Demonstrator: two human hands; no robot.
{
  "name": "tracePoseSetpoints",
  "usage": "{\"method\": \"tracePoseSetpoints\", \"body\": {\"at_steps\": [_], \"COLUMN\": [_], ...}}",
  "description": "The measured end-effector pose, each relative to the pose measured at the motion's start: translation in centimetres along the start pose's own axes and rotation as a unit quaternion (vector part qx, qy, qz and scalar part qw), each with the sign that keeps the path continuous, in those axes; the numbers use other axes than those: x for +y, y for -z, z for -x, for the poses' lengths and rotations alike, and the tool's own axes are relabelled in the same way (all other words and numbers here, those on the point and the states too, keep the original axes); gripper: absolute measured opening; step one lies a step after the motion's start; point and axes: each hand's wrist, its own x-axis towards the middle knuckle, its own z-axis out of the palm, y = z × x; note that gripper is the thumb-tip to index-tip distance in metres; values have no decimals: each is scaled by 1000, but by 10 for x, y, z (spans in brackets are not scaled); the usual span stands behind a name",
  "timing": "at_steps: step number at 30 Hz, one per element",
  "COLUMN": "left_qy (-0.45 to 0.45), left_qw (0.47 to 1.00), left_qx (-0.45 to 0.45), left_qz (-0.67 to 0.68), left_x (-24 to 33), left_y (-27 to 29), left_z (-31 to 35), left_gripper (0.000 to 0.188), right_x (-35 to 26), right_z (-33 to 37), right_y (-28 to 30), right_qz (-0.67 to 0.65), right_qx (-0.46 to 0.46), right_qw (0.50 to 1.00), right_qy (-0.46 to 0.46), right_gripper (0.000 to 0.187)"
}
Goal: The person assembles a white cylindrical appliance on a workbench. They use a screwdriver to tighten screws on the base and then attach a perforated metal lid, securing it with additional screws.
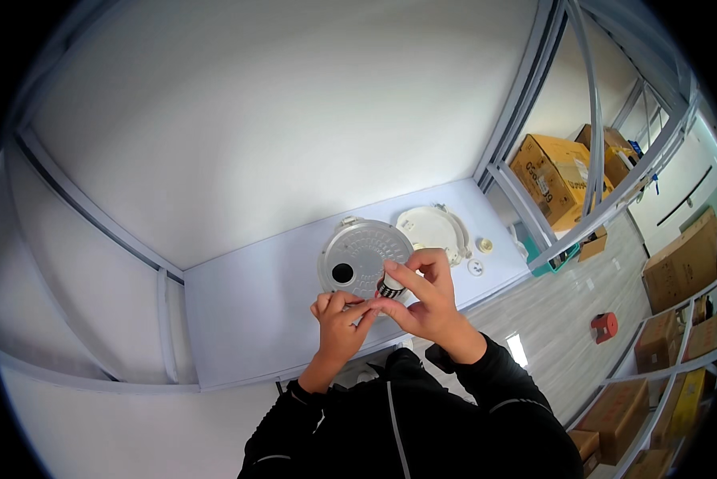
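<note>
My right hand (pixel 432 299) grips a small cylinder (pixel 390 285) between thumb and fingers. It has a whitish top and a black, ribbed-looking lower part. The fingers of my left hand (pixel 341 326) are pinched together at the cylinder's lower end, where a bit of red shows. What lies between those left fingertips is too small to make out. Just beyond both hands sits a round silver metal appliance part (pixel 366 249) with a pattern of small marks and one dark round hole (pixel 342 273). My hands cover its near right edge.
A white round cover (pixel 429 229) lies right of the metal part. Two small round pieces, one yellowish (pixel 484 245) and one white (pixel 476 267), are beside it on the pale table (pixel 246 319). Grey frame posts, cardboard boxes (pixel 562 180) and a red stool (pixel 604 326) stand to the right.
</note>
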Motion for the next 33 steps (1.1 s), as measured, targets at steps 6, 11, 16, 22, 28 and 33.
{"method": "tracePoseSetpoints", "body": {"at_steps": [6, 11, 16, 22, 28, 33], "left_qy": [8, 1, 10, 6, 1, 5], "left_qw": [1000, 1000, 1000, 1000, 1000, 1000], "left_qx": [1, 4, 8, -4, 7, 12], "left_qz": [1, 1, 4, 7, 6, 12], "left_x": [-1, 0, 0, 1, 0, 0], "left_y": [-2, -3, -2, -1, -2, -3], "left_z": [1, 0, 1, -1, 0, -1], "left_gripper": [17, 17, 17, 16, 15, 15], "right_x": [-10, 6, -7, 0, -11, -7], "right_z": [-18, 7, -9, -18, -16, -19], "right_y": [-7, -3, -2, 8, 4, 5], "right_qz": [-85, 9, -15, -36, 0, -122], "right_qx": [38, 9, 26, -33, 28, -29], "right_qw": [996, 1000, 999, 999, 1000, 991], "right_qy": [-13, -6, -16, -12, -13, -37], "right_gripper": [71, 68, 65, 63, 62, 68]}}
